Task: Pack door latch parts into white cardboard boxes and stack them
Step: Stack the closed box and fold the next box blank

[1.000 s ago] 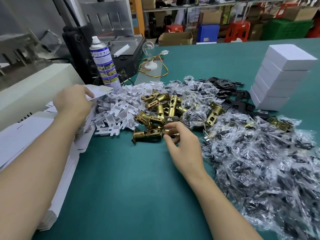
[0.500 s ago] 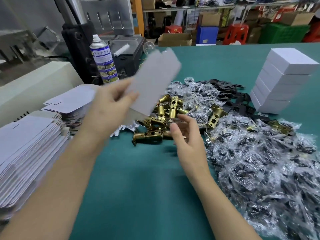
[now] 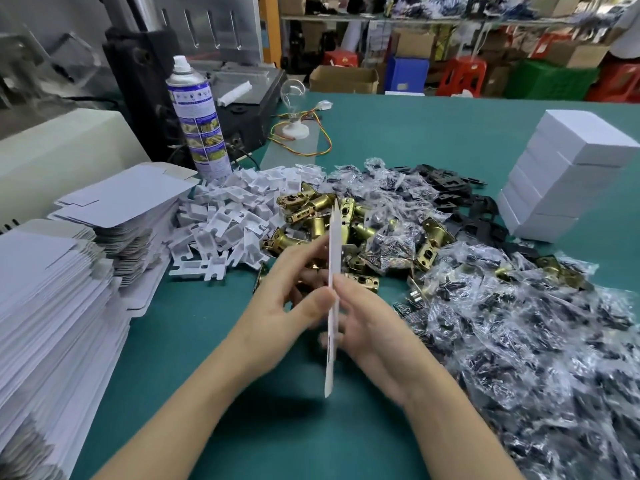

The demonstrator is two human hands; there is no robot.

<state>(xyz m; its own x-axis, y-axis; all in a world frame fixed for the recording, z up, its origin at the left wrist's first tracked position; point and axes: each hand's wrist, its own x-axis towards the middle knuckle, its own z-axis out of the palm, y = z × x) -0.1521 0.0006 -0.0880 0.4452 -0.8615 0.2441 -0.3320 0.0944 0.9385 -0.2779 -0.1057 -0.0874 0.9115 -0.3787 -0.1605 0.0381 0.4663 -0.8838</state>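
- Swung down from the left hand's raised, face-on hold, the flat box blank now stands edge-on between both hands over the green table.
- Left hand pinches one face. Right hand, blurred, seems to pinch the other, probably to pop it open.
- Stacked blanks sit at the left elbow for quick reach.
- Brass latches lie just beyond, with bagged screws to the right.
- Finished white boxes are stacked far right, clear of the work.
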